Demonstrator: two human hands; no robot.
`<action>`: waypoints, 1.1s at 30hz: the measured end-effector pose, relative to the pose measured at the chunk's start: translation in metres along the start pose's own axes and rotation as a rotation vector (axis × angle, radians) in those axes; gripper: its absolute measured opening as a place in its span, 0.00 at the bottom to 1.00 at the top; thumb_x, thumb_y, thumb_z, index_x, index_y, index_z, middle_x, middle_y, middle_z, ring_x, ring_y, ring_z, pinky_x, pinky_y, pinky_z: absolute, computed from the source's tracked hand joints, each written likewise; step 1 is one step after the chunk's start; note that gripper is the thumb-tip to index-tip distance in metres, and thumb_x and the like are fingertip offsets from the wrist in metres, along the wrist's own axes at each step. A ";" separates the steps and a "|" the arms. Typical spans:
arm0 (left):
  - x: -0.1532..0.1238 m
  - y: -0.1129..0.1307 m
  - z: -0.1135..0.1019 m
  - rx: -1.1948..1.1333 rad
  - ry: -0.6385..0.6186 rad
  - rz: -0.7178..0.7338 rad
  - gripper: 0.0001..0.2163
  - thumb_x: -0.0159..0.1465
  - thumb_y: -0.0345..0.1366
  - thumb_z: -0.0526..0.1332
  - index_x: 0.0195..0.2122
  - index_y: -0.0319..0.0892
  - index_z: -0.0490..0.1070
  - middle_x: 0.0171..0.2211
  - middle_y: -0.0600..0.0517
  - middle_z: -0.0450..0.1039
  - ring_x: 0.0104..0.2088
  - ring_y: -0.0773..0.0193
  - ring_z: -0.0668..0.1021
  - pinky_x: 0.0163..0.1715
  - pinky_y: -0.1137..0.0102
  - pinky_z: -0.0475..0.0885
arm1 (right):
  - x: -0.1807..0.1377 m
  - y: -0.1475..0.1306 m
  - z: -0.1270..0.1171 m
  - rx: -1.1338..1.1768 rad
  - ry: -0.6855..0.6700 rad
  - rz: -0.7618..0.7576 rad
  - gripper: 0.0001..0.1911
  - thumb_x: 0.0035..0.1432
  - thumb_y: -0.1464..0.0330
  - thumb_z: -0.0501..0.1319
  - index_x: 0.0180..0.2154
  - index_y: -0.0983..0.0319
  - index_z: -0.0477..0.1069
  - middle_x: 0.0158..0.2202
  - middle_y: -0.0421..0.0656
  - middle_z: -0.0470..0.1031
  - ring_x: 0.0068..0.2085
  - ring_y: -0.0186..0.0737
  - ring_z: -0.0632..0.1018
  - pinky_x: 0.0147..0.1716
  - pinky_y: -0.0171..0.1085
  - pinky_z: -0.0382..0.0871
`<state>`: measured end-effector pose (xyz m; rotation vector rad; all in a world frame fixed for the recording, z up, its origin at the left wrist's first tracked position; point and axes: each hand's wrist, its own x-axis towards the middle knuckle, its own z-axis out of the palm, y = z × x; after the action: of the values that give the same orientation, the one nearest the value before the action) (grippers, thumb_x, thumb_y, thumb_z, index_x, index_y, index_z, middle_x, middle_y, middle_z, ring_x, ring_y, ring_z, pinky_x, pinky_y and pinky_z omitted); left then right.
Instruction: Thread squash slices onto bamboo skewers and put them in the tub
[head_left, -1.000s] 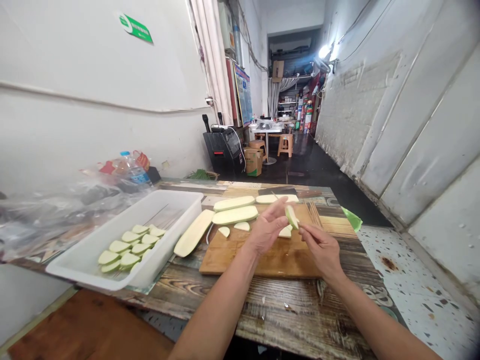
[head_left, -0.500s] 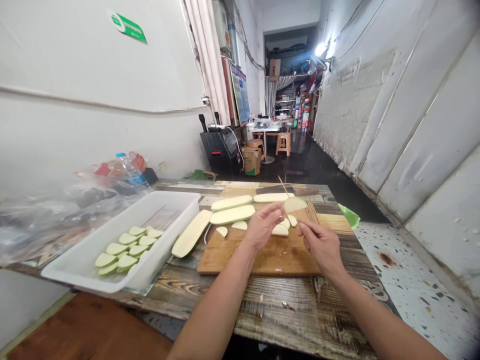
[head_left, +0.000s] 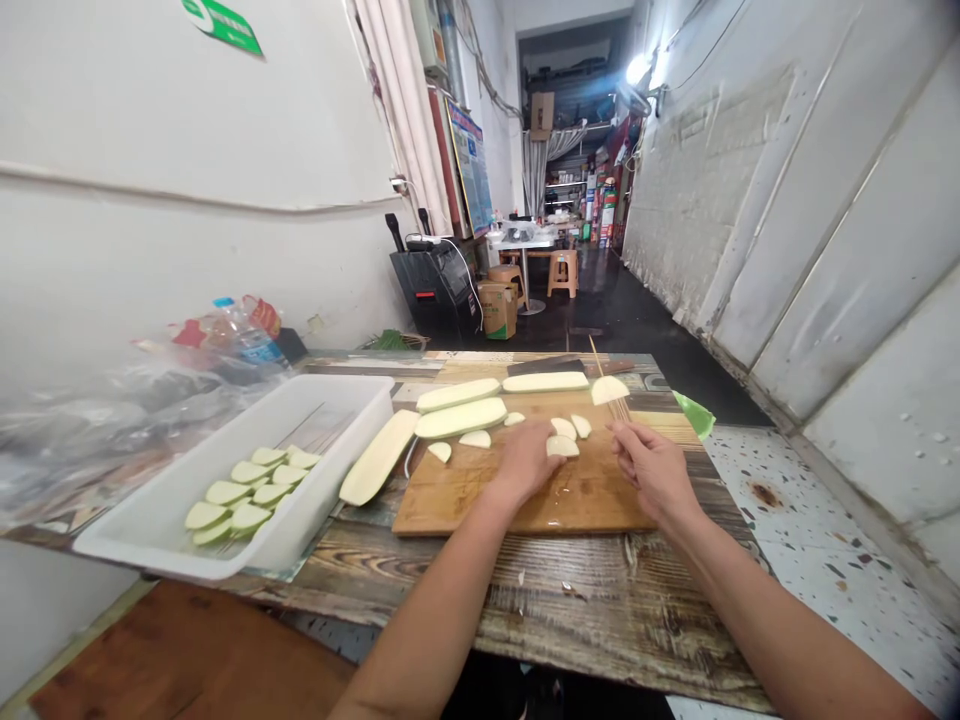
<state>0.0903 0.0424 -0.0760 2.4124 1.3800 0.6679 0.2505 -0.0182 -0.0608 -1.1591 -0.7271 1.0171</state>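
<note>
My right hand [head_left: 654, 462] is closed on a thin wooden skewer [head_left: 594, 355], which tilts up and away with one half-moon zucchini slice [head_left: 609, 390] threaded on it. Down on the wooden cutting board [head_left: 480, 500], my left hand [head_left: 529, 462] pinches the edge of another zucchini slice [head_left: 564, 447]. Two more slices lie just beyond it, and a few are scattered left of the hand. Long halved zucchinis [head_left: 461, 418] rest along the board's back and left edge. Several skewers lie behind my right hand, partly hidden by it.
A white plastic tub [head_left: 330, 490] at the left holds skewered slices and bare skewers. A knife [head_left: 547, 367] lies behind the board. Plastic bags [head_left: 150, 410] and a bottle [head_left: 251, 335] crowd the left side. Farther back stand a black speaker [head_left: 435, 285], a cardboard box and stools.
My left hand has left the skewered slice and come down to a slice on the board. My right hand has moved slightly right with the skewer. The view has shifted a little.
</note>
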 end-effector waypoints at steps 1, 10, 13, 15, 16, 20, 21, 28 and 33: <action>0.000 0.000 0.000 -0.039 0.013 -0.020 0.13 0.50 0.35 0.64 0.38 0.41 0.69 0.37 0.47 0.72 0.38 0.57 0.72 0.36 0.67 0.63 | 0.000 0.000 0.000 0.004 -0.012 0.011 0.15 0.42 0.61 0.66 0.30 0.66 0.72 0.18 0.33 0.63 0.13 0.21 0.55 0.10 0.26 0.43; 0.011 -0.008 -0.007 -1.084 0.033 -0.382 0.12 0.51 0.30 0.64 0.37 0.38 0.69 0.34 0.47 0.74 0.33 0.63 0.75 0.32 0.71 0.69 | -0.013 -0.002 0.000 -0.165 -0.232 0.024 0.16 0.44 0.57 0.64 0.29 0.64 0.71 0.17 0.35 0.66 0.13 0.25 0.62 0.08 0.27 0.55; 0.016 -0.015 -0.014 -1.539 0.011 -0.545 0.08 0.56 0.30 0.60 0.37 0.34 0.69 0.35 0.43 0.74 0.34 0.63 0.77 0.33 0.71 0.71 | -0.019 0.000 0.003 -0.262 -0.256 -0.001 0.16 0.44 0.57 0.63 0.24 0.64 0.68 0.17 0.35 0.67 0.13 0.26 0.64 0.10 0.27 0.59; 0.019 -0.018 -0.018 -1.741 0.017 -0.635 0.07 0.59 0.30 0.57 0.38 0.32 0.68 0.34 0.41 0.74 0.34 0.63 0.77 0.32 0.72 0.73 | -0.024 0.001 0.004 -0.317 -0.294 0.014 0.16 0.46 0.56 0.62 0.24 0.63 0.67 0.16 0.35 0.67 0.12 0.26 0.64 0.09 0.27 0.57; 0.020 -0.020 -0.021 -1.809 0.029 -0.672 0.07 0.60 0.30 0.56 0.38 0.31 0.68 0.33 0.41 0.74 0.33 0.64 0.77 0.30 0.73 0.73 | -0.026 0.002 0.004 -0.351 -0.316 0.024 0.15 0.47 0.56 0.61 0.24 0.63 0.67 0.16 0.35 0.66 0.11 0.26 0.63 0.08 0.27 0.54; 0.022 -0.024 -0.029 -1.939 0.137 -0.764 0.06 0.61 0.30 0.55 0.35 0.32 0.69 0.27 0.45 0.73 0.28 0.66 0.77 0.25 0.75 0.73 | -0.034 0.000 0.006 -0.484 -0.378 0.039 0.14 0.49 0.57 0.58 0.27 0.63 0.67 0.12 0.32 0.62 0.09 0.24 0.57 0.07 0.27 0.46; 0.022 -0.025 -0.031 -1.951 0.164 -0.767 0.06 0.61 0.30 0.55 0.35 0.33 0.69 0.26 0.46 0.73 0.28 0.66 0.77 0.25 0.75 0.74 | -0.035 -0.001 0.007 -0.501 -0.393 0.036 0.14 0.49 0.58 0.58 0.27 0.63 0.68 0.11 0.31 0.60 0.09 0.24 0.56 0.08 0.27 0.45; 0.022 -0.038 -0.034 -1.873 0.148 -0.640 0.07 0.60 0.30 0.56 0.35 0.31 0.69 0.26 0.45 0.72 0.18 0.74 0.70 0.14 0.81 0.66 | -0.041 -0.006 0.009 -0.551 -0.442 -0.031 0.16 0.50 0.57 0.57 0.26 0.64 0.70 0.11 0.32 0.56 0.14 0.26 0.56 0.13 0.28 0.47; 0.021 -0.037 -0.032 -1.817 0.110 -0.572 0.07 0.60 0.32 0.57 0.35 0.31 0.68 0.27 0.45 0.72 0.17 0.76 0.68 0.14 0.82 0.62 | -0.041 -0.004 0.008 -0.544 -0.433 -0.028 0.16 0.48 0.56 0.59 0.25 0.63 0.71 0.11 0.32 0.55 0.14 0.27 0.56 0.14 0.29 0.47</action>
<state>0.0561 0.0796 -0.0603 0.5341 0.6684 1.1083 0.2282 -0.0530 -0.0533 -1.3953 -1.4240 1.0930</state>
